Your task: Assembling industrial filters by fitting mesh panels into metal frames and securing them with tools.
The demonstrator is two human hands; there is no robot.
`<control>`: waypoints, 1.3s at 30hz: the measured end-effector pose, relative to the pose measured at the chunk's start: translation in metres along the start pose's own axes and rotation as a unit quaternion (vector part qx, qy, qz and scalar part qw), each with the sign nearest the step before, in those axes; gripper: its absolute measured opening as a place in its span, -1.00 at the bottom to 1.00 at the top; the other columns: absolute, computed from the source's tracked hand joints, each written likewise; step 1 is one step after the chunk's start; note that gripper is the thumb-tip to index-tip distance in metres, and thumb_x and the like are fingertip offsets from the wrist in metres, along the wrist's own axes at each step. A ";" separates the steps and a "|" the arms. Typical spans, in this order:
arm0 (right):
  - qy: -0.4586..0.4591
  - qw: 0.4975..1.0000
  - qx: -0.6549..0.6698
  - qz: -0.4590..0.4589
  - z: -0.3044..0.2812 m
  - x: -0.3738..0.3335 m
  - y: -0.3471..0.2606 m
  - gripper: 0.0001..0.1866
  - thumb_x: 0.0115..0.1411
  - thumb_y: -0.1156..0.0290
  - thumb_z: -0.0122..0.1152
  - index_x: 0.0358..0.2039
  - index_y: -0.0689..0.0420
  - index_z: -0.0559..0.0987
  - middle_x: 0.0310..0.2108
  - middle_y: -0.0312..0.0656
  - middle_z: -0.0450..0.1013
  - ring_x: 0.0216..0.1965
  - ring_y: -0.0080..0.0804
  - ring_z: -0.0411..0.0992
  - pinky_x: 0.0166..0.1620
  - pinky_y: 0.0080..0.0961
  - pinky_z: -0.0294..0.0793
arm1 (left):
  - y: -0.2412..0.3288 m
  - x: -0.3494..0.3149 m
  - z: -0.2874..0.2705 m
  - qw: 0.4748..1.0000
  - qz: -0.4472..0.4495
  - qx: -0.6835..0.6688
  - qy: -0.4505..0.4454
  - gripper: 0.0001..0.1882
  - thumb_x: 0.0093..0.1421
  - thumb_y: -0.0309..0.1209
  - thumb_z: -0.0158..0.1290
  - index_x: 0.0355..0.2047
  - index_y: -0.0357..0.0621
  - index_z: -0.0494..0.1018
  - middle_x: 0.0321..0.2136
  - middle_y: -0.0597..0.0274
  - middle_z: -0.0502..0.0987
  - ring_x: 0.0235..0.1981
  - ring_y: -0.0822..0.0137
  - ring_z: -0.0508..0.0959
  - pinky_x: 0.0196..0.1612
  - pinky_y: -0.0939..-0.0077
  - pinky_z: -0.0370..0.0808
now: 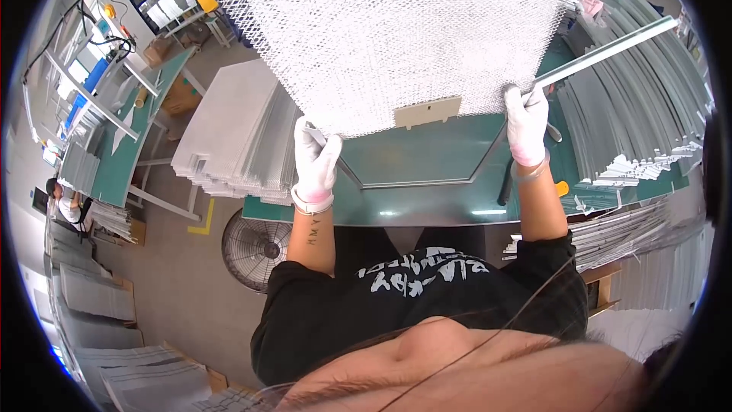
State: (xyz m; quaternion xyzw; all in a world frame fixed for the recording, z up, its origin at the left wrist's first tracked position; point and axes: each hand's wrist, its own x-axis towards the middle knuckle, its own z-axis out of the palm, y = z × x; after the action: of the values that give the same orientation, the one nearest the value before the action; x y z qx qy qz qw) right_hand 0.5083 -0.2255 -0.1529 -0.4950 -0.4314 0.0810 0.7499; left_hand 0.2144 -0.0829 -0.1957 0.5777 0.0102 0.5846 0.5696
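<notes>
A white expanded-mesh sheet (412,38) is held up in front of me, over the green-topped table (457,210). My left hand (316,159), in a white glove, pinches its near left corner. Gloved the same way, my right hand (526,123) is closed at the near right corner. A long, pale metal strip (602,53) runs from the right fingers out to the upper right. At the mesh's near edge is a beige plate (428,112) with a small hole; how it is attached I cannot tell. Below lies a thin rectangular metal frame (415,183), partly hidden by the mesh.
Left of the table stands a stack of white panels (229,122). Tall stacks of grey frames (633,99) rise on the right. Near my right wrist lie a dark-handled tool (505,183) and a yellow object (563,188). A floor fan (263,248) stands at lower left. Another person (70,206) is far left.
</notes>
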 end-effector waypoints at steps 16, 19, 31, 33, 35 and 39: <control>0.029 0.999 0.012 -0.032 0.001 -0.019 0.020 -0.83 0.15 0.54 0.21 -0.24 0.29 0.51 -0.63 -0.51 0.21 -0.60 -0.79 0.07 -0.54 -0.73 0.10 | 0.001 0.023 0.006 0.993 0.032 0.106 0.031 -0.59 0.20 -0.71 -0.09 0.08 -0.33 0.29 -0.14 0.26 0.50 -0.40 0.66 0.38 -0.38 0.77 0.32; 0.011 0.998 -0.060 -0.034 -0.009 -0.028 0.027 -0.80 0.17 0.55 0.15 -0.19 0.33 0.51 -0.54 -0.38 0.38 -0.53 -0.70 0.25 -0.46 -0.67 0.28 | -0.017 0.014 0.004 0.994 0.026 0.103 0.022 -0.63 0.21 -0.68 -0.06 0.05 -0.32 0.31 -0.18 0.28 0.50 -0.38 0.63 0.40 -0.34 0.74 0.36; -0.031 0.997 0.074 0.004 -0.011 -0.032 0.006 -0.66 0.16 0.55 0.13 -0.03 0.31 0.47 -0.25 -0.31 0.51 -0.19 -0.56 0.45 -0.05 -0.55 0.42 | -0.006 0.007 -0.004 0.994 -0.039 0.097 0.016 -0.60 0.14 -0.65 0.05 0.03 -0.32 0.36 -0.23 0.26 0.53 -0.32 0.54 0.47 -0.21 0.64 0.43; -0.149 0.974 -0.128 0.114 -0.039 -0.012 0.006 -0.68 0.20 0.57 0.11 -0.01 0.32 0.45 -0.23 -0.30 0.49 -0.13 -0.57 0.43 0.00 -0.57 0.38 | -0.002 0.018 -0.035 0.987 -0.053 0.147 -0.027 -0.57 0.13 -0.67 0.06 0.03 -0.32 0.34 -0.20 0.27 0.51 -0.31 0.57 0.44 -0.21 0.68 0.40; -0.108 0.987 -0.076 0.091 -0.030 -0.013 0.012 -0.68 0.22 0.57 0.10 0.00 0.32 0.44 -0.20 -0.29 0.50 -0.10 -0.57 0.43 0.03 -0.57 0.37 | -0.009 0.025 -0.019 0.987 -0.049 0.154 -0.013 -0.60 0.16 -0.65 0.02 0.04 -0.33 0.34 -0.16 0.25 0.50 -0.21 0.52 0.44 -0.10 0.62 0.38; -0.066 0.995 0.052 0.047 -0.007 -0.025 0.022 -0.68 0.25 0.54 0.09 0.02 0.31 0.44 -0.10 -0.24 0.51 -0.07 -0.57 0.42 0.04 -0.56 0.37 | -0.021 0.010 -0.006 0.993 -0.021 0.117 0.001 -0.65 0.20 -0.62 0.01 0.01 -0.32 0.36 -0.13 0.25 0.51 -0.15 0.50 0.46 -0.01 0.57 0.37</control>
State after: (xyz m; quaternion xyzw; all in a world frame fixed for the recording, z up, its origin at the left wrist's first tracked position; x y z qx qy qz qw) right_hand 0.5047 -0.2330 -0.1854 -0.4685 -0.4514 0.1715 0.7398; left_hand 0.2269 -0.0654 -0.2050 0.6393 0.0914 0.5680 0.5101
